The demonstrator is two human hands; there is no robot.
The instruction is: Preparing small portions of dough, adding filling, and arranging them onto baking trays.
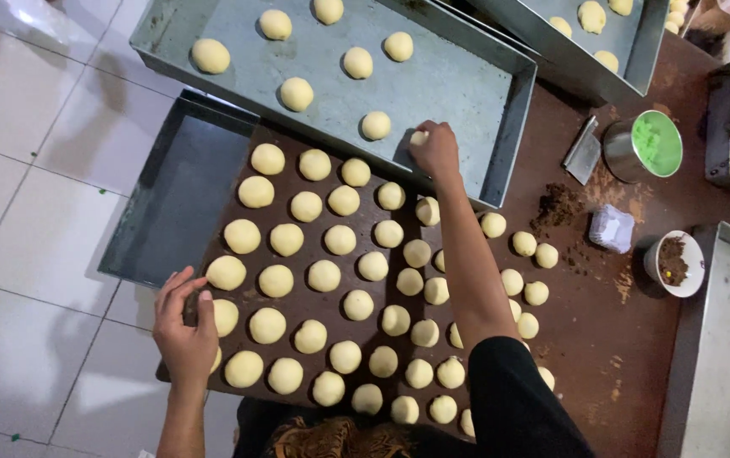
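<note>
Over the near edge of the grey baking tray (pixel 467 102), the right hand (pixel 434 150) pinches a dough ball (pixel 418 137); below the tray, the left hand (pixel 185 326) curls loosely around another ball (pixel 223 316) on the desk (pixel 619 331).

Dough balls (pixel 324 276) crowd the table (pixel 611 339); its right part lies open.

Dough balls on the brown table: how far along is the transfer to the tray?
Done: eight round pale dough balls sit in the grey metal tray. In hand: the right hand sets another there; the left hand rests by the table's edge. Left: dozens on the brown table.
</note>
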